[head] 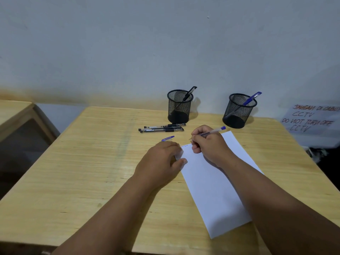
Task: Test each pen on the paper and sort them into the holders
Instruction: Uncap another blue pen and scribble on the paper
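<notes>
Right hand [206, 142] grips blue pen [213, 132], nib hidden; left hand [163, 159] flat, covering paper [211, 181] corner

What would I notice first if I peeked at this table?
First, the right hand gripping a blue pen with its tip at the top of the white paper, while the left hand presses the sheet's edge. Behind them, by the wall, stand two black mesh holders: the left holder has a black pen, the right holder a blue one. Three black pens lie between.
</notes>
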